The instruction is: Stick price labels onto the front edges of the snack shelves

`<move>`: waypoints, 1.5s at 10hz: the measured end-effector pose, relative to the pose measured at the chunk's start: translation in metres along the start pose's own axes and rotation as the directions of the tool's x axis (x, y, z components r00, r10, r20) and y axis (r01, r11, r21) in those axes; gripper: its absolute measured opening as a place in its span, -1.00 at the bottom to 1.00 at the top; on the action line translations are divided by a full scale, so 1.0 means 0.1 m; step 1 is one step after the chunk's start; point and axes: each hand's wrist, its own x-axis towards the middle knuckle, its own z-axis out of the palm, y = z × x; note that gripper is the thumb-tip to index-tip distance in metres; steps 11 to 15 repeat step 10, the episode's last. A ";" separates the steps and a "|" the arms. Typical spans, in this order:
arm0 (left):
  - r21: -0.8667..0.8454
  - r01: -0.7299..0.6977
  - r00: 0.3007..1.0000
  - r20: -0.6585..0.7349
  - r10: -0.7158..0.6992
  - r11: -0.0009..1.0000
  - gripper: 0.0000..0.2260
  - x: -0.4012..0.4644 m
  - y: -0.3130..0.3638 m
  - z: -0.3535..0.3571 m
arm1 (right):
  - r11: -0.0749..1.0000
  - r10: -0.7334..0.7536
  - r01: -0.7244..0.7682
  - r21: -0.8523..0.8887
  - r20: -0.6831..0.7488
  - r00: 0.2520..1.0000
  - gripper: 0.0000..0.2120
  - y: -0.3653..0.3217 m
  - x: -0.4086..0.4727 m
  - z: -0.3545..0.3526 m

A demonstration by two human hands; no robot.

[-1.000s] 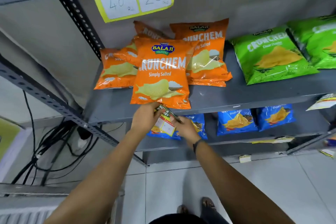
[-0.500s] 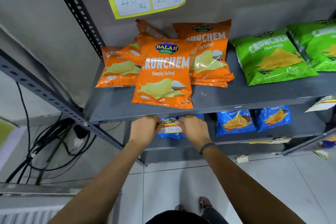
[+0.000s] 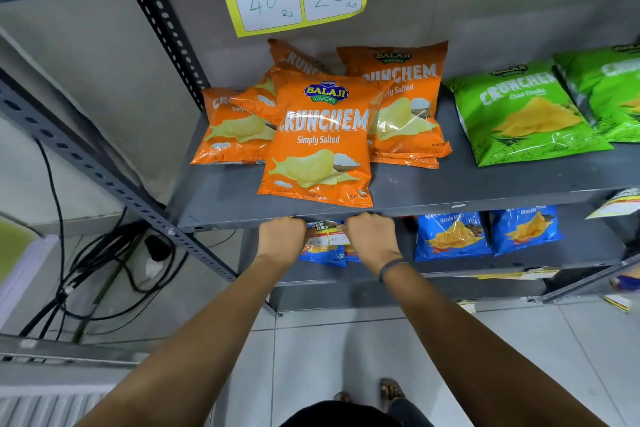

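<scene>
Label (image 3: pixel 326 235) btwn hands, at shelf edge (image 3: pixel 450 206)

Even, soft indoor light; mild glare on the orange crisp bags (image 3: pixel 317 142). Wide-angle bending curves the shelf upright (image 3: pixel 104 166), and the right edge blurs.

label (image 3: pixel 325 234) raised, seemingly against shelf edge (image 3: pixel 450 206)

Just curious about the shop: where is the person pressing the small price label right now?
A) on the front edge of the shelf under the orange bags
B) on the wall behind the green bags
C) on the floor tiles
A: both hands, left hand and right hand, hold the price label against the shelf edge just below the orange bags.
</scene>
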 end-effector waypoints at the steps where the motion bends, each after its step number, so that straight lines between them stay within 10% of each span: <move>1: 0.004 0.000 0.999 -0.036 0.000 1.000 -0.69 -0.02 -0.03 0.01 | 1.000 0.018 -0.018 -0.006 -0.020 1.000 -0.79 0.04 -0.01 -0.02; 8: -0.084 0.103 0.994 -0.038 -0.107 0.991 -0.46 -0.03 0.14 -0.38 | 0.972 0.088 -0.080 0.219 -0.026 0.996 -0.68 0.07 -0.05 -0.20; 15: -0.117 0.196 0.981 0.039 -0.192 0.974 -0.67 -0.06 0.27 -0.77 | 0.961 0.127 -0.086 0.264 -0.142 0.982 -0.68 0.23 -0.32 -0.45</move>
